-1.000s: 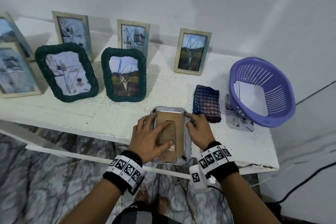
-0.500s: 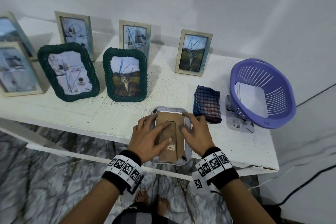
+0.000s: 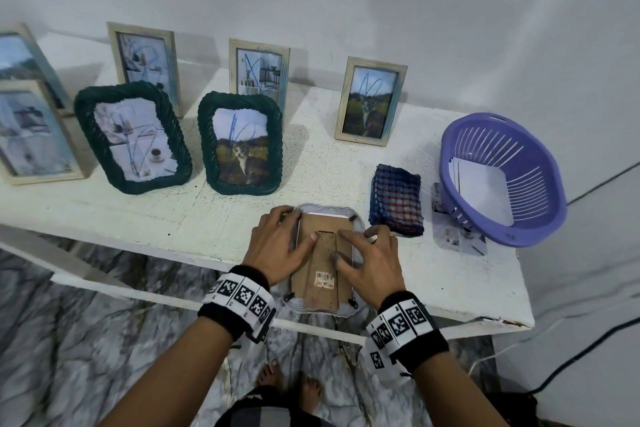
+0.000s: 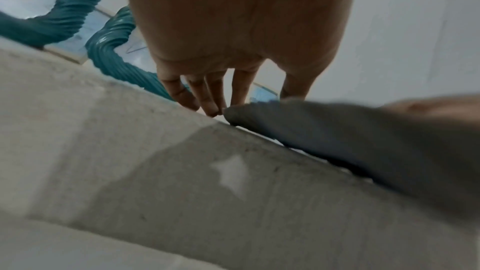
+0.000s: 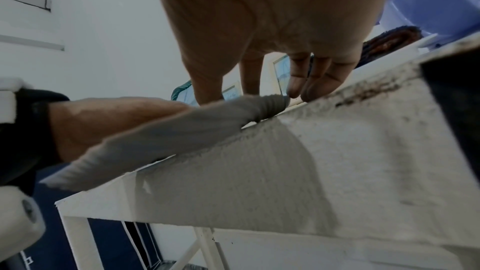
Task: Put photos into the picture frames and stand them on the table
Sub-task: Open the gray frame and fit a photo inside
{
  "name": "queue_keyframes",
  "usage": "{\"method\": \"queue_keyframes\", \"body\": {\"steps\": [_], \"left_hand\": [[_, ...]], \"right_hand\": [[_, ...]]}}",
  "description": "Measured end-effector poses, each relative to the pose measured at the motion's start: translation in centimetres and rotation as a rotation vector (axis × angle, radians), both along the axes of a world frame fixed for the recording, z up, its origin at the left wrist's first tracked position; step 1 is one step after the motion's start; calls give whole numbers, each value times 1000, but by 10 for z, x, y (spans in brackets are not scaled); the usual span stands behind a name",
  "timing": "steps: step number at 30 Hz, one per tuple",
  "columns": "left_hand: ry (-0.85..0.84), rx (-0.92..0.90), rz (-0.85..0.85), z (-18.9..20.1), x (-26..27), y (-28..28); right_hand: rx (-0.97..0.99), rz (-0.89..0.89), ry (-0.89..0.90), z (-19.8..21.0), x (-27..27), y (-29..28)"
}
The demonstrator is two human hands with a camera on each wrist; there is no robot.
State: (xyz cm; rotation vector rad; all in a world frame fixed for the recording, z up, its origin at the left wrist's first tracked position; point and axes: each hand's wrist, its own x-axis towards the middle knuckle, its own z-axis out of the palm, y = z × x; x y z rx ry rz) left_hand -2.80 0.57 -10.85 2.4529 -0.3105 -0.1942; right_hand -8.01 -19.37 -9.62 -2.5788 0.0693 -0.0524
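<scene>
A grey woven picture frame [image 3: 348,311] lies face down at the table's front edge, its brown cardboard back [image 3: 325,260] and folded stand facing up. My left hand [image 3: 277,243] rests on its left side, fingers over the upper left rim and thumb on the board. The right hand [image 3: 372,253] presses the board's right side with spread fingers, index and thumb at the stand's edge. In the left wrist view the left hand [image 4: 233,28] points straight fingers down beside the blurred frame [image 4: 337,130]. The right wrist view shows the right hand [image 5: 259,17] above the frame's rim [image 5: 182,126].
Two green woven frames [image 3: 133,137] [image 3: 240,142] and several pale wooden frames [image 3: 370,102] stand with photos further back on the white table [image 3: 138,218]. A folded checked cloth [image 3: 396,204] and a purple basket [image 3: 502,180] holding white sheets sit at the right. Loose photos [image 3: 457,239] lie under the basket.
My right hand has slid from the frame's upper right corner onto the cardboard back. The left hand stays on the left side, its thumb shifted up the stand.
</scene>
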Motion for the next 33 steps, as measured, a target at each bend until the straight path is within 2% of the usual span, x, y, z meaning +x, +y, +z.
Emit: {"method": "queue_keyframes", "body": {"steps": [4, 10, 23, 30, 33], "left_hand": [[96, -281, 132, 9, -2, -1], [163, -433, 200, 2, 2, 2], [140, -453, 203, 3, 0, 1], [133, -309, 241, 17, -6, 5], [255, -460, 310, 23, -10, 6]], "right_hand": [[-1, -8, 9, 0, 0, 1], [-8, -13, 16, 0, 0, 2], [-10, -10, 20, 0, -1, 1], [-84, 0, -18, 2, -2, 4], [-213, 49, -98, 9, -3, 12]]}}
